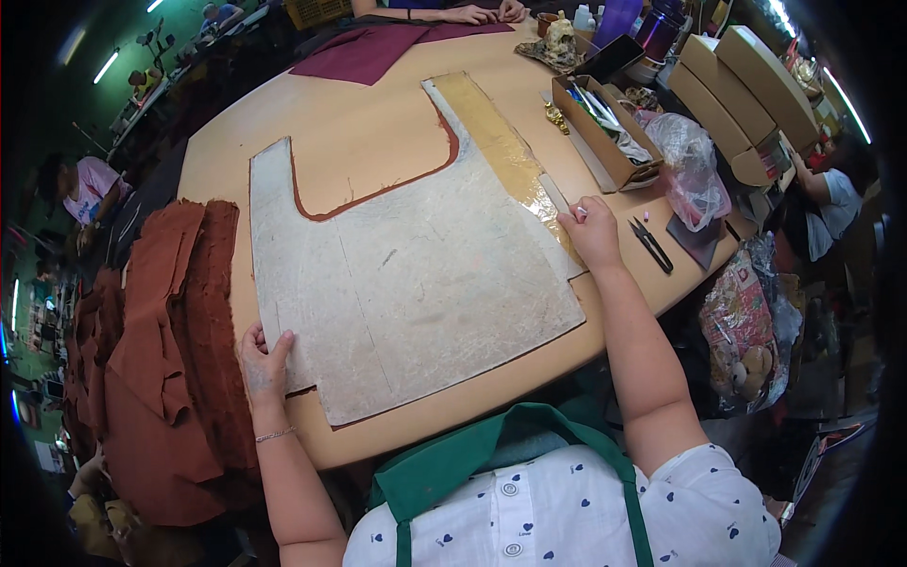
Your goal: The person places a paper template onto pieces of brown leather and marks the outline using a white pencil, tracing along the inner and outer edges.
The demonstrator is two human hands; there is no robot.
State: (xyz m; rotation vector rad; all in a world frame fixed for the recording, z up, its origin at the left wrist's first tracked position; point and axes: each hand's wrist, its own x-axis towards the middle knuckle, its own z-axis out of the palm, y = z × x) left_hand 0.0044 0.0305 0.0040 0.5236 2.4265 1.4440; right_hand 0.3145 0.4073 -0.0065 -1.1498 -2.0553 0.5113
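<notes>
– Where is the template?
– The grey U-shaped template (406, 283) lies flat at the centre of my view, over rust-coloured cloth (453, 149) that shows along its inner curve.
– And the 2 hands?
– At the template's 8 o'clock, I see the left hand (265, 364) open, thumb upon the edge. At 3 o'clock, the right hand (593, 233) is pinching a small pale thing (581, 213); chalk or not, I cannot tell.
– Which step, by your judgement?
– Probably marking the outline. The next move would call for steady left pressure and a light right stroke.
– Further out?
– Black snips (651, 248) at 3 o'clock, a rust fabric stack (165, 350) at 8.
</notes>
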